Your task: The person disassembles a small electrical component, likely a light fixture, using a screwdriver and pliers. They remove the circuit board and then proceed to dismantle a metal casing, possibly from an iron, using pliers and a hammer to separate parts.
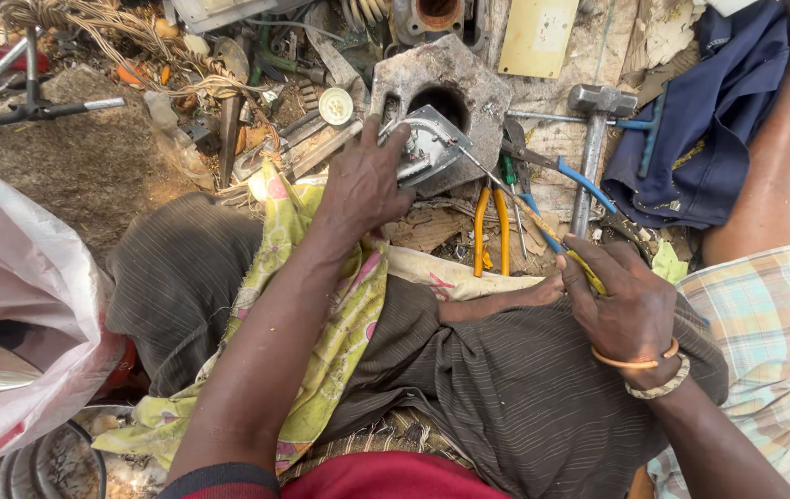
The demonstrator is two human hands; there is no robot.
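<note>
My left hand grips a small grey metal part and holds it against a heavy metal block with a round hole. My right hand is closed on the yellow handle of a long screwdriver. Its thin shaft runs up and left, and its tip touches the metal part. Both forearms reach out over my lap, which is covered by dark striped cloth and a yellow-green rag.
Orange-handled pliers, blue-handled pliers and a steel hammer lie beside the block. Scrap wire and metal bits crowd the far left. A pink plastic bag sits at left. Another person's arm and checked shirt are at right.
</note>
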